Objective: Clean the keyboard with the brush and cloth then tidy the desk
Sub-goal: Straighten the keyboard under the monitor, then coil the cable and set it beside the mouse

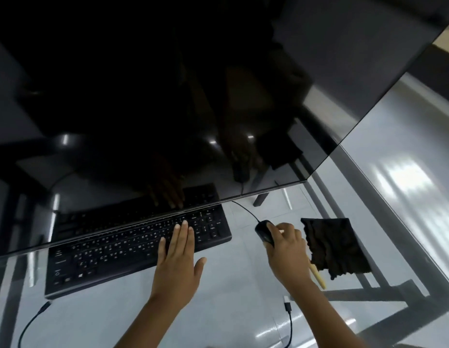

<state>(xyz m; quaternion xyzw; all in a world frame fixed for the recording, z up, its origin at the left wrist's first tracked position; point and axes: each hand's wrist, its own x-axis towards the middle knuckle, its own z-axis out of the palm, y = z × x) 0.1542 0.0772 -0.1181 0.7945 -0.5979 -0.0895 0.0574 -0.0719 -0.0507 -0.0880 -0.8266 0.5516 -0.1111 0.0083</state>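
Note:
A black keyboard lies on the glass desk, partly under the monitor's lower edge. My left hand rests flat on the keyboard's right part, fingers apart, holding nothing. My right hand grips a black wired mouse to the right of the keyboard. A dark folded cloth lies right of that hand. The brush's pale wooden handle pokes out beneath my right wrist, beside the cloth's near edge; its bristles are hidden.
A large dark monitor fills the upper view and overhangs the keyboard's far rows. One black cable runs from the keyboard's near left corner. A loose cable with a white plug lies near my right forearm. The desk's right edge runs diagonally.

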